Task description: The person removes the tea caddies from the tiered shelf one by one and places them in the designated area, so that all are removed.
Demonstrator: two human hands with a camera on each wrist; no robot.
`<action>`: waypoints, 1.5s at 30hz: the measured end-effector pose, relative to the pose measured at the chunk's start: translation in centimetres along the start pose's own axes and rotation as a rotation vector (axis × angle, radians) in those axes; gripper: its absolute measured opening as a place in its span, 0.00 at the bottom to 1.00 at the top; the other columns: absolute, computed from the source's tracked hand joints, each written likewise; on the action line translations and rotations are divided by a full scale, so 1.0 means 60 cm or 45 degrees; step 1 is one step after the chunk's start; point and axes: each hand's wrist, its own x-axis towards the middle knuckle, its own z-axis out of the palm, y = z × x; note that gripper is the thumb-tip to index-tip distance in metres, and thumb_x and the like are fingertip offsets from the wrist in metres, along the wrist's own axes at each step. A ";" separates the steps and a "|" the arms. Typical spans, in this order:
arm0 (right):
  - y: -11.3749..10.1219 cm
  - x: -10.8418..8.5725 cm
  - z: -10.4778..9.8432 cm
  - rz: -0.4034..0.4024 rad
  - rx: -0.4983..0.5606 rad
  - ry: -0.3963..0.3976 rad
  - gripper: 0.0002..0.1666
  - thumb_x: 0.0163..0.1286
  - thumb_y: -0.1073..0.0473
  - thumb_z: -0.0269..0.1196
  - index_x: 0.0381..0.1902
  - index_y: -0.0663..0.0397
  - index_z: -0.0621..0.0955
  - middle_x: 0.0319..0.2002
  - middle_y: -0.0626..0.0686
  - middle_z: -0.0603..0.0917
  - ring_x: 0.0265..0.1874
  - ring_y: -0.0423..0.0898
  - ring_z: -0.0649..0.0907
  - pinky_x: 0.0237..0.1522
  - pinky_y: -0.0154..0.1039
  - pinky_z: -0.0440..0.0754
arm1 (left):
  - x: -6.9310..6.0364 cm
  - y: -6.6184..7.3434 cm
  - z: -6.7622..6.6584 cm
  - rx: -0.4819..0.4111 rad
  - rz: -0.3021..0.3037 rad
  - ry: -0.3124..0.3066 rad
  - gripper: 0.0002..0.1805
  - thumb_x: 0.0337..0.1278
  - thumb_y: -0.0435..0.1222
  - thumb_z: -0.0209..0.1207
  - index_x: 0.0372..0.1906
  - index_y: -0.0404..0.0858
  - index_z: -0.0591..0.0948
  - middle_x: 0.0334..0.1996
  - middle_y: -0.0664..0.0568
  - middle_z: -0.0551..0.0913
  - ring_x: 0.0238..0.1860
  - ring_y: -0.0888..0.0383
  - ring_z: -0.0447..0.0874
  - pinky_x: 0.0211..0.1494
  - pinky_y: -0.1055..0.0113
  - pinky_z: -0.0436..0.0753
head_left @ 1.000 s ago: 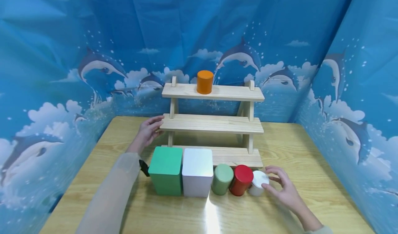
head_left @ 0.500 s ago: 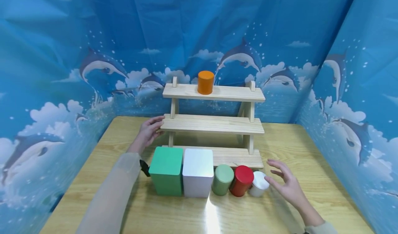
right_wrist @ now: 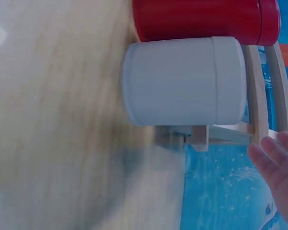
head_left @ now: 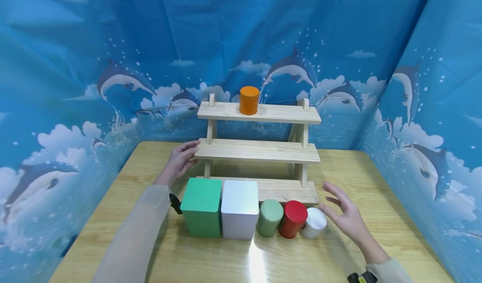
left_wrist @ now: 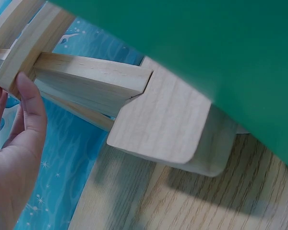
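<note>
A three-tier wooden shelf stand [head_left: 257,150] stands on the table, and my left hand [head_left: 180,159] pinches the left end of its middle tier. In the left wrist view, the thumb [left_wrist: 31,103] presses that board's edge. My right hand [head_left: 346,216] is held in the air just right of a white canister [head_left: 314,223], apart from it, fingers loosely bent and holding nothing. Left of the white canister, in a row, stand a red canister [head_left: 293,219], a light green canister [head_left: 270,218], a white box [head_left: 239,211] and a green box [head_left: 202,210]. An orange canister [head_left: 249,101] sits on the top tier.
The row stands close in front of the bottom tier [head_left: 284,190], hiding its left part. A blue dolphin-print curtain [head_left: 180,32] hangs behind the wooden table [head_left: 301,262] and along both sides. Dark straps show at both wrists.
My right hand has drawn away from the white canister, rightward and slightly up. The canister stays in place. My left hand keeps its hold on the shelf.
</note>
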 end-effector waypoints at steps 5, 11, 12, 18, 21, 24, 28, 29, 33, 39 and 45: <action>-0.005 0.019 0.003 -0.022 -0.024 0.013 0.39 0.50 0.82 0.64 0.62 0.67 0.68 0.62 0.54 0.69 0.58 0.39 0.71 0.50 0.29 0.73 | -0.001 -0.001 0.000 -0.001 -0.003 0.007 0.25 0.63 0.34 0.56 0.64 0.35 0.68 0.50 0.54 0.73 0.43 0.60 0.78 0.47 0.60 0.77; -0.037 0.045 0.006 -0.007 -0.051 0.017 0.37 0.51 0.82 0.64 0.60 0.70 0.69 0.59 0.68 0.69 0.57 0.37 0.71 0.50 0.29 0.73 | -0.001 -0.002 0.000 -0.011 -0.006 0.007 0.25 0.63 0.34 0.55 0.64 0.35 0.68 0.49 0.55 0.73 0.43 0.60 0.78 0.46 0.61 0.77; -0.045 0.049 0.006 -0.005 -0.056 0.018 0.36 0.51 0.82 0.64 0.60 0.71 0.68 0.59 0.67 0.69 0.57 0.37 0.71 0.50 0.29 0.73 | -0.001 -0.002 0.000 -0.009 -0.004 0.007 0.25 0.63 0.34 0.55 0.64 0.35 0.68 0.49 0.54 0.73 0.43 0.60 0.78 0.46 0.61 0.77; -0.077 0.074 0.008 -0.004 -0.101 0.032 0.35 0.52 0.80 0.64 0.59 0.73 0.68 0.57 0.57 0.71 0.56 0.38 0.72 0.50 0.30 0.74 | 0.000 -0.001 0.002 -0.003 0.004 0.000 0.25 0.64 0.34 0.55 0.64 0.34 0.67 0.49 0.54 0.73 0.42 0.60 0.79 0.44 0.61 0.77; -0.080 0.084 0.009 0.004 -0.117 0.035 0.34 0.53 0.80 0.64 0.59 0.73 0.68 0.56 0.61 0.72 0.55 0.41 0.72 0.49 0.29 0.74 | 0.000 -0.001 0.001 -0.016 0.001 0.001 0.25 0.63 0.34 0.55 0.64 0.34 0.68 0.49 0.54 0.73 0.41 0.60 0.79 0.44 0.62 0.78; -0.082 0.094 0.011 0.009 -0.110 0.023 0.34 0.54 0.78 0.64 0.60 0.72 0.68 0.57 0.66 0.71 0.55 0.45 0.73 0.50 0.29 0.74 | 0.000 -0.001 0.001 -0.024 -0.003 0.001 0.24 0.63 0.34 0.55 0.64 0.34 0.68 0.49 0.54 0.73 0.41 0.61 0.78 0.44 0.62 0.78; -0.085 0.106 0.016 -0.039 -0.056 0.006 0.34 0.54 0.80 0.63 0.60 0.74 0.68 0.58 0.67 0.70 0.56 0.46 0.72 0.51 0.31 0.74 | 0.000 0.000 0.000 -0.022 -0.004 -0.003 0.24 0.63 0.33 0.55 0.63 0.35 0.68 0.49 0.54 0.73 0.42 0.60 0.78 0.44 0.62 0.78; -0.086 0.108 0.017 -0.049 -0.043 0.005 0.34 0.53 0.80 0.63 0.60 0.74 0.68 0.59 0.67 0.70 0.56 0.45 0.72 0.51 0.32 0.74 | 0.000 0.000 0.000 -0.022 -0.005 -0.004 0.24 0.63 0.34 0.55 0.64 0.35 0.68 0.49 0.54 0.73 0.42 0.60 0.78 0.45 0.62 0.78; -0.093 0.119 0.023 -0.060 -0.047 0.005 0.34 0.53 0.80 0.64 0.60 0.74 0.68 0.59 0.68 0.69 0.57 0.43 0.72 0.51 0.32 0.74 | 0.000 -0.001 0.000 -0.021 -0.004 -0.005 0.24 0.63 0.34 0.55 0.64 0.35 0.68 0.49 0.54 0.73 0.42 0.61 0.78 0.45 0.61 0.78; -0.109 0.140 0.029 -0.072 -0.080 -0.006 0.34 0.55 0.78 0.64 0.60 0.72 0.68 0.59 0.66 0.70 0.54 0.55 0.72 0.50 0.33 0.75 | 0.001 -0.001 0.000 -0.026 -0.002 -0.009 0.24 0.63 0.34 0.56 0.63 0.35 0.69 0.48 0.54 0.73 0.41 0.60 0.78 0.45 0.61 0.78; -0.119 0.161 0.035 -0.122 -0.074 -0.020 0.34 0.55 0.79 0.63 0.60 0.72 0.68 0.58 0.68 0.70 0.53 0.62 0.71 0.50 0.37 0.75 | 0.001 -0.001 -0.001 -0.033 -0.004 -0.008 0.24 0.63 0.34 0.56 0.63 0.35 0.69 0.48 0.55 0.74 0.41 0.61 0.78 0.44 0.62 0.78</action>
